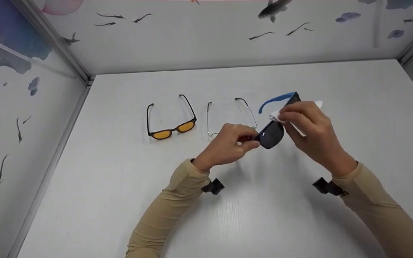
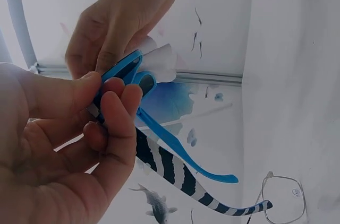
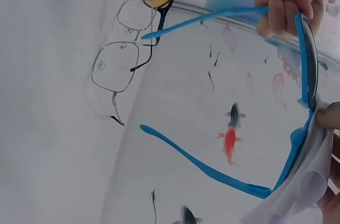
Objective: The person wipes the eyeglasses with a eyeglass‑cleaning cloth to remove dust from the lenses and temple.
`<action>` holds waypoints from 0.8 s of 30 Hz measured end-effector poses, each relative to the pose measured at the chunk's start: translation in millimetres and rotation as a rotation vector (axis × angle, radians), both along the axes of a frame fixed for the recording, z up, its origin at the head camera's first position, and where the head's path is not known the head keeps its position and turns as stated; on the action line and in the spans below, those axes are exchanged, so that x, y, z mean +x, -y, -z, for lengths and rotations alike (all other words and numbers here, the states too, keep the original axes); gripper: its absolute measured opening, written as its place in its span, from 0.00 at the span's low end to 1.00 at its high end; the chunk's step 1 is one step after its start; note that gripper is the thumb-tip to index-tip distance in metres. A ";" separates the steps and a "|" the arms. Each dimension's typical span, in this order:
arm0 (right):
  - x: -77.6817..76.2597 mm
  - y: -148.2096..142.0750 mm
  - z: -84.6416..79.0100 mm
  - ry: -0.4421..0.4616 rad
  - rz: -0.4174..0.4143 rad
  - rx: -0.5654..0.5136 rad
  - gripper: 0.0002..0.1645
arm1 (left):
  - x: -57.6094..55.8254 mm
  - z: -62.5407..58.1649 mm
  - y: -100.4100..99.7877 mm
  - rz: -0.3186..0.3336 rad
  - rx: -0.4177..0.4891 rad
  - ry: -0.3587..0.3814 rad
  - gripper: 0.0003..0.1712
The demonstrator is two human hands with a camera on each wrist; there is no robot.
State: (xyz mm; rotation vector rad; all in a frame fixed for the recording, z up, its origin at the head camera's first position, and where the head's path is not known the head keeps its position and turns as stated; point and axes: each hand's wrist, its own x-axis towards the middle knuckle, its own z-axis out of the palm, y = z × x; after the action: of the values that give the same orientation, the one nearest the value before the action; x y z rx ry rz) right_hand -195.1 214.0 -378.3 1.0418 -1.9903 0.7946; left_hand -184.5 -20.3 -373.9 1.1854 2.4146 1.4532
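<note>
A pair of sunglasses (image 1: 273, 135) with dark lenses is held up above the table, tilted, its temples unfolded. Blue covers the inner side of the frame, and one temple (image 2: 180, 173) shows black and white stripes outside. My left hand (image 1: 231, 143) pinches one end of the frame by the hinge between thumb and fingers. In my right hand (image 1: 310, 129) is a white cloth (image 3: 303, 195), pinched against the other lens, which it partly covers. The right wrist view shows the blue inner side of the frame (image 3: 305, 65), with the cloth bunched along its lower half.
Black-framed glasses with orange lenses (image 1: 161, 134) lie unfolded on the white table (image 1: 120, 193) at the left. Thin metal-framed clear glasses (image 3: 116, 67) lie beside them, partly behind my left hand in the head view. Printed panels (image 1: 206, 39) with fish bound the table's back and left.
</note>
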 end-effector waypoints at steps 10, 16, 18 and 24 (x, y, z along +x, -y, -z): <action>-9.6 -22.0 8.6 0.154 0.200 -0.157 0.15 | 1.9 2.3 -0.7 0.058 -0.009 0.025 0.03; -4.9 -12.8 2.7 0.134 0.176 -0.159 0.14 | 3.2 2.6 -4.9 0.059 -0.004 0.013 0.04; -0.2 -8.7 3.8 0.093 0.130 -0.103 0.16 | 2.6 3.2 -4.9 0.038 0.018 0.013 0.04; 9.0 -11.2 15.0 0.079 0.079 -0.048 0.22 | 1.2 6.9 -0.7 -0.016 0.095 0.067 0.04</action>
State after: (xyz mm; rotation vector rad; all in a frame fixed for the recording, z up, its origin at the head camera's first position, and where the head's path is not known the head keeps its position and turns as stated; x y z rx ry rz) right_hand -186.1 225.2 -393.3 0.9114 -2.0552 0.8481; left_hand -183.3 -19.6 -380.8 1.1185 2.3411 1.6025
